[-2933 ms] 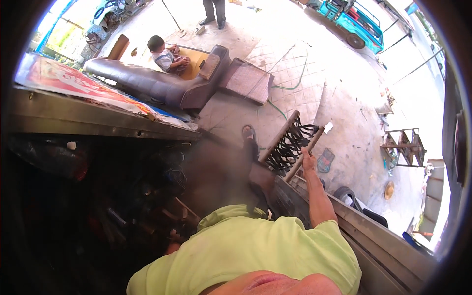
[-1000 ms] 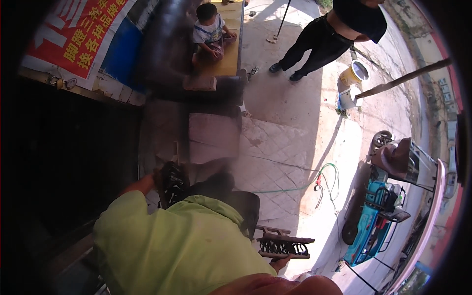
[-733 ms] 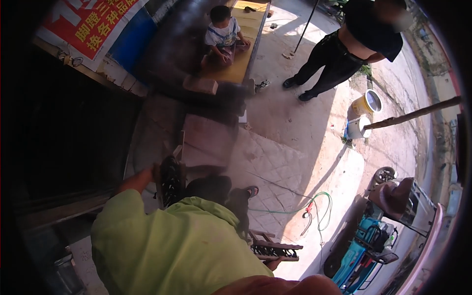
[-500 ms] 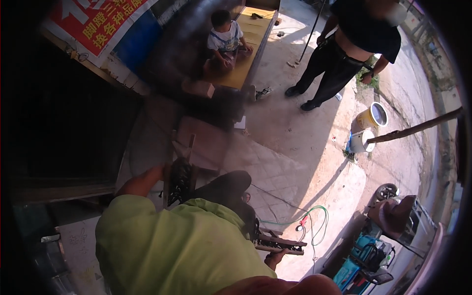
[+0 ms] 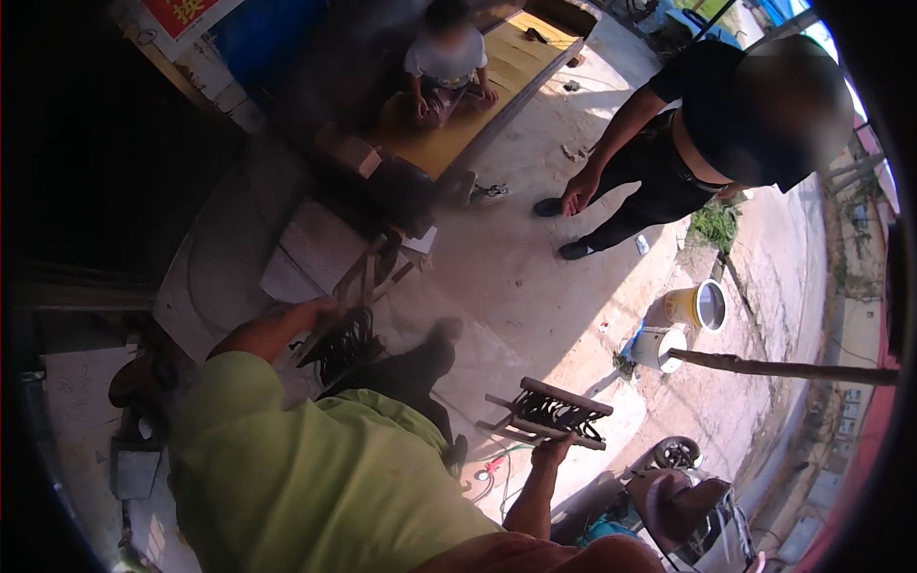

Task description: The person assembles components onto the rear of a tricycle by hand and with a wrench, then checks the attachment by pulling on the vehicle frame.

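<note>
Toward three o'clock from the middle of the view, a yellow-and-white bucket lies or leans with its round mouth turned to the right; the mouth looks grey, and I cannot tell whether that is liquid or bare inner wall. Just below it, nearer four o'clock, a white bucket meets the end of a rough wooden pole; whether the pole goes inside or only crosses the bucket's pale top is hard to make out.

Around five o'clock the right hand has its fingers closed about the lower rail of the right stool, a wooden frame laced with black strips, held tilted. At eight o'clock the left hand grips the upper edge of the left stool, similarly laced; shade and the frame hide its separate fingers. That stool's legs cover part of a padded block at nine o'clock.

Beneath twelve o'clock a seated person rests on a yellow board, and a standing person in dark clothes is at two. A red banner at eleven is cut off by the upper edge. Past five, a teal vehicle is mostly hidden.
</note>
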Action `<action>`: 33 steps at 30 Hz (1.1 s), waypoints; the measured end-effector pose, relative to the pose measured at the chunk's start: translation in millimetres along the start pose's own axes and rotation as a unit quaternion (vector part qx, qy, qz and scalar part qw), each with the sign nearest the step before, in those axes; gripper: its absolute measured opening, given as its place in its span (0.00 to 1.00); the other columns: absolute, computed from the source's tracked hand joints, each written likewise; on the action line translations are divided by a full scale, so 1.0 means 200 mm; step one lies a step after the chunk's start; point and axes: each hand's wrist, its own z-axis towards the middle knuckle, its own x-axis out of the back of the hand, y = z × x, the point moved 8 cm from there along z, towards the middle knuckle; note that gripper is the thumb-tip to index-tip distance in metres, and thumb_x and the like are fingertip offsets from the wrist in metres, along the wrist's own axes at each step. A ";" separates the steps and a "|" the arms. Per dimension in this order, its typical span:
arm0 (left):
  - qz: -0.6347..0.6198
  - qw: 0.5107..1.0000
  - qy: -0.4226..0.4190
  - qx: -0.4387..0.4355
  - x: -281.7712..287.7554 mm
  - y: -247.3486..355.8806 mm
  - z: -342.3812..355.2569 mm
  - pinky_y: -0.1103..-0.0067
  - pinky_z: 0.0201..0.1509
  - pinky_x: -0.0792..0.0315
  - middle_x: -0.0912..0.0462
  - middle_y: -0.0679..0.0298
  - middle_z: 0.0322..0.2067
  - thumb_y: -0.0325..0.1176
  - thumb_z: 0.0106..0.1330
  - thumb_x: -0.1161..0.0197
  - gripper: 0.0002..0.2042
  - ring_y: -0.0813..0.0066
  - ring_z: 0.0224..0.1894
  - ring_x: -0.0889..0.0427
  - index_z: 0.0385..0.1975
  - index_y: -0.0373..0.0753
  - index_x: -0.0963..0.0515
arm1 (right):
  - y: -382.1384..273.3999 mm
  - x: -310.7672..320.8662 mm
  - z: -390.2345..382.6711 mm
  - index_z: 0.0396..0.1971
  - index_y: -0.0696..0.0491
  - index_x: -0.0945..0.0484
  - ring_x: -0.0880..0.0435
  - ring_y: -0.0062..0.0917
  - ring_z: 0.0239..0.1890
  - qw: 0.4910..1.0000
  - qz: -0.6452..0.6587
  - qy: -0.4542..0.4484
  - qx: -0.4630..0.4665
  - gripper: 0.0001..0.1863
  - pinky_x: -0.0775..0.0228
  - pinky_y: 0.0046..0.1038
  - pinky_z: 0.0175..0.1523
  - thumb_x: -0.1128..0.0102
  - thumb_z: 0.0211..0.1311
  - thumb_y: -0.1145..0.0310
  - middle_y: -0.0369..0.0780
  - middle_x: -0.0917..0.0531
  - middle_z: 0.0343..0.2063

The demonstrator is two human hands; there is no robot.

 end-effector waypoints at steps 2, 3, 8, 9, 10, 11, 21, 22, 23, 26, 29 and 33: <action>-0.027 1.000 0.001 -0.004 -0.10 0.04 0.10 0.67 0.59 0.24 0.18 0.55 0.51 0.44 0.75 0.45 0.21 0.64 0.53 0.19 0.58 0.34 0.24 | -0.17 -0.10 0.25 0.45 0.40 0.24 0.32 0.17 0.20 0.990 -0.119 0.052 0.047 0.27 0.37 0.20 0.24 0.53 0.68 0.31 0.30 0.24 0.29; -0.036 0.999 0.002 -0.004 -0.15 0.05 0.15 0.67 0.59 0.24 0.18 0.55 0.51 0.44 0.75 0.45 0.21 0.64 0.53 0.19 0.58 0.34 0.24 | -0.21 -0.27 0.37 0.39 0.40 0.24 0.37 0.15 0.13 1.000 -0.025 -0.007 -0.016 0.27 0.44 0.16 0.16 0.53 0.68 0.31 0.29 0.24 0.26; -0.090 0.996 0.019 0.002 -0.24 0.01 0.15 0.68 0.59 0.24 0.18 0.55 0.51 0.43 0.75 0.45 0.21 0.64 0.52 0.19 0.58 0.34 0.24 | -0.65 -0.94 0.79 0.37 0.39 0.23 0.31 0.15 0.18 0.994 -0.100 -0.036 0.025 0.25 0.38 0.17 0.19 0.51 0.68 0.32 0.28 0.24 0.26; -0.087 0.996 0.012 0.005 -0.28 0.05 0.17 0.68 0.58 0.24 0.18 0.55 0.51 0.43 0.75 0.45 0.21 0.64 0.52 0.19 0.58 0.34 0.24 | -0.74 -0.96 0.94 0.38 0.39 0.23 0.29 0.15 0.21 0.991 -0.100 -0.068 0.065 0.24 0.34 0.17 0.22 0.50 0.68 0.32 0.27 0.23 0.27; -0.103 0.994 0.023 0.001 -0.26 0.01 0.14 0.68 0.58 0.23 0.18 0.55 0.51 0.43 0.75 0.45 0.21 0.64 0.52 0.19 0.58 0.34 0.24 | -0.80 -1.18 0.97 0.39 0.39 0.23 0.28 0.14 0.23 0.984 -0.113 -0.112 0.084 0.24 0.31 0.18 0.24 0.50 0.68 0.33 0.27 0.23 0.28; -0.116 0.993 0.030 -0.004 -0.24 -0.02 0.12 0.68 0.58 0.23 0.18 0.55 0.51 0.43 0.75 0.45 0.20 0.64 0.52 0.18 0.58 0.34 0.24 | -0.80 -1.29 0.99 0.40 0.39 0.23 0.28 0.14 0.23 0.988 -0.106 -0.101 0.052 0.24 0.34 0.17 0.25 0.50 0.68 0.33 0.27 0.23 0.29; -0.203 0.976 0.060 -0.046 -0.34 -0.23 -0.06 0.68 0.58 0.23 0.17 0.55 0.50 0.42 0.75 0.45 0.20 0.64 0.51 0.18 0.57 0.35 0.24 | -0.91 -2.23 1.06 0.49 0.43 0.24 0.24 0.16 0.27 0.957 -0.173 -0.216 -0.083 0.21 0.33 0.20 0.27 0.51 0.72 0.43 0.32 0.21 0.32; -0.204 0.976 0.055 -0.045 -0.38 -0.23 -0.03 0.68 0.57 0.23 0.17 0.55 0.50 0.42 0.75 0.45 0.20 0.64 0.51 0.18 0.57 0.35 0.24 | -0.92 -2.26 1.12 0.37 0.42 0.22 0.36 0.13 0.16 0.964 -0.160 -0.200 -0.067 0.20 0.47 0.17 0.19 0.48 0.69 0.40 0.26 0.28 0.21; -0.201 0.977 0.046 -0.051 -0.42 -0.18 -0.02 0.68 0.57 0.23 0.17 0.55 0.49 0.42 0.75 0.45 0.20 0.64 0.51 0.18 0.57 0.35 0.24 | -0.96 -2.29 1.22 0.40 0.43 0.22 0.35 0.13 0.17 0.965 -0.114 -0.234 -0.023 0.19 0.46 0.16 0.19 0.47 0.68 0.43 0.27 0.29 0.22; -0.232 0.968 0.061 -0.075 -0.46 -0.25 -0.09 0.68 0.57 0.22 0.17 0.56 0.49 0.42 0.75 0.45 0.20 0.64 0.51 0.17 0.57 0.35 0.23 | -0.85 -2.47 1.10 0.53 0.45 0.25 0.38 0.12 0.17 0.943 -0.200 -0.254 -0.084 0.27 0.47 0.15 0.23 0.44 0.67 0.39 0.26 0.34 0.19; -0.245 0.964 0.054 -0.089 -0.50 -0.28 -0.17 0.68 0.57 0.22 0.17 0.56 0.49 0.42 0.75 0.45 0.19 0.64 0.50 0.17 0.57 0.35 0.23 | -0.77 -2.40 0.97 0.65 0.46 0.29 0.41 0.11 0.16 0.920 -0.262 -0.262 -0.130 0.35 0.50 0.17 0.24 0.44 0.67 0.38 0.24 0.39 0.16; -0.255 0.960 0.022 -0.113 -0.50 -0.33 -0.33 0.68 0.57 0.22 0.17 0.56 0.49 0.42 0.75 0.46 0.19 0.64 0.50 0.17 0.57 0.35 0.23 | -0.60 -1.95 0.95 0.65 0.45 0.29 0.34 0.18 0.16 0.881 -0.346 -0.274 -0.173 0.27 0.41 0.26 0.19 0.57 0.76 0.45 0.28 0.38 0.17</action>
